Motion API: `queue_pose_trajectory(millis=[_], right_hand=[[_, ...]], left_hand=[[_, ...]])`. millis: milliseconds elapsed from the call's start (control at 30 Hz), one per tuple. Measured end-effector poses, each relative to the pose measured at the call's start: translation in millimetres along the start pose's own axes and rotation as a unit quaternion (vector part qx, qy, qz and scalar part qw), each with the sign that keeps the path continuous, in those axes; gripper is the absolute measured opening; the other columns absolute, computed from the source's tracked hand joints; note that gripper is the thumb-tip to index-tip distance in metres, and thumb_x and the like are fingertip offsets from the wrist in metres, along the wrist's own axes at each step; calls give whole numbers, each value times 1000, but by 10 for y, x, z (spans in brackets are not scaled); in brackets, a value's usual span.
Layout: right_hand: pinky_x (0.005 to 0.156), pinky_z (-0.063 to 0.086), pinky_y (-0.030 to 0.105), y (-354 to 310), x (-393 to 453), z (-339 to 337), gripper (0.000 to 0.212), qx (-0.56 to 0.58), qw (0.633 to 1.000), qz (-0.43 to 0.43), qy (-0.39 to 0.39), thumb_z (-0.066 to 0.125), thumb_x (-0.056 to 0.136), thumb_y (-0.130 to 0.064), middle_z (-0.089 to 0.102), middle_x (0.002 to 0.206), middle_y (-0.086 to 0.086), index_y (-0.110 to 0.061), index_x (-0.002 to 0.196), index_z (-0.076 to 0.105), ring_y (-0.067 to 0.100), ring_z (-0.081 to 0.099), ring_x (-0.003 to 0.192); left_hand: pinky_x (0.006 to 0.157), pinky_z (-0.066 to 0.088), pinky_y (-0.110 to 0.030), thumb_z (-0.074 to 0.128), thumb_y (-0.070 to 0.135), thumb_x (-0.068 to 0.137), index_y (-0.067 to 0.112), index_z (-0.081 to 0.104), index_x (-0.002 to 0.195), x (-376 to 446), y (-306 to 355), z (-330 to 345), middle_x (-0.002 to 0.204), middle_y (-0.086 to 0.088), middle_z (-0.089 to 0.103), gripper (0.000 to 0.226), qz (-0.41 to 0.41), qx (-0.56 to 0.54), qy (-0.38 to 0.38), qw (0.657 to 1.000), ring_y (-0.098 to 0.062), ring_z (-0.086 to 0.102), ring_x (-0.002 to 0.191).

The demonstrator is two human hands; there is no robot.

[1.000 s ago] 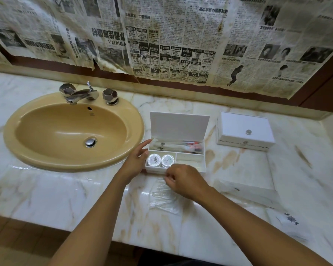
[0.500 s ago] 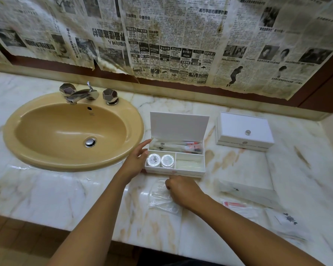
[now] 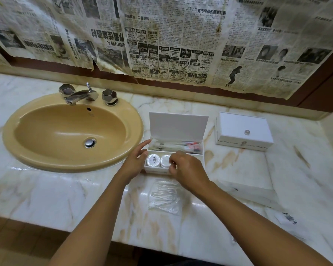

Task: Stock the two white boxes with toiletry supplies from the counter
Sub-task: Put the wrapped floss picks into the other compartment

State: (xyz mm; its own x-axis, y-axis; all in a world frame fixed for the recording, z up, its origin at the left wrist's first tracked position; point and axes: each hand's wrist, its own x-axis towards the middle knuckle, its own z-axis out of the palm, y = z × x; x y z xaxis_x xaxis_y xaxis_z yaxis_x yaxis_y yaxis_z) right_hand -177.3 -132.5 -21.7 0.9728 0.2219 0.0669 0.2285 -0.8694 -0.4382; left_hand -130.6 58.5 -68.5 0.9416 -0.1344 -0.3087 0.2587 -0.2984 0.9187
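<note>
The right hand (image 3: 188,169) has come up off the clear plastic packet (image 3: 164,196), which lies just behind its wrist, and now hovers over the front compartment of the open white box (image 3: 178,129). Its fingers are curled; whether they pinch anything I cannot tell. The left hand (image 3: 136,162), fingers relaxed, steadies the box's near corner. The closed white box (image 3: 243,131) sits well off to the right, untouched.

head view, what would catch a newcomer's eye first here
The tan oval sink set in the marble counter at left, under yellowed newspaper sheets covering the wall. At centre, both hands work at the open white box: left hand against its side, right hand over its front compartments.
</note>
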Motion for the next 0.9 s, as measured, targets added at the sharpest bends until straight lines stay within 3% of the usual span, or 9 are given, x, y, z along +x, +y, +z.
queue_pose_trajectory(millis=[167,367,567,733,800,900], right_hand=[[57,40,30,149,107,-96,8,-9,997,57,43,53,84,-10,62,83,4,-8,81,61,26,57,71],[59,38,27,296,111,-21,15,-65,990,115,-46,48,83,-1,62,87,9,-5,84,63,27,59,79],[65,48,29,331,137,40,20,-23,982,160,-98,49,82,-1,67,86,13,-3,87,68,29,61,77],[61,43,33,343,116,119,25,9,981,148,-127,43,84,-10,55,70,8,-11,60,50,30,57,73],[67,50,35,320,85,116,21,5,987,132,-92,44,86,-11,62,80,8,-8,74,61,30,60,79],[69,51,36,240,24,113,16,14,997,64,31,52,87,-12,64,91,5,-8,91,67,24,60,83]], left_hand=[[79,39,-15,41,26,104,48,46,137,-7,13,-1,127,3,57,40,-7,-1,1,1000,0,52,112],[78,38,-13,41,25,104,47,45,137,-17,37,0,125,5,57,40,-11,-4,-1,1000,3,51,108],[77,39,-13,41,25,104,46,46,138,-11,21,-5,125,8,56,40,-8,0,-1,1000,11,50,107],[82,39,-15,41,25,104,46,47,138,6,-3,-10,129,9,56,40,-7,-3,-2,1000,9,50,112],[83,39,-15,41,25,104,46,47,137,8,-2,-10,128,9,57,40,-6,-4,-2,1000,10,50,111],[81,39,-15,42,24,104,46,47,137,1,4,-5,124,8,59,40,-3,-9,-1,1000,8,52,108]])
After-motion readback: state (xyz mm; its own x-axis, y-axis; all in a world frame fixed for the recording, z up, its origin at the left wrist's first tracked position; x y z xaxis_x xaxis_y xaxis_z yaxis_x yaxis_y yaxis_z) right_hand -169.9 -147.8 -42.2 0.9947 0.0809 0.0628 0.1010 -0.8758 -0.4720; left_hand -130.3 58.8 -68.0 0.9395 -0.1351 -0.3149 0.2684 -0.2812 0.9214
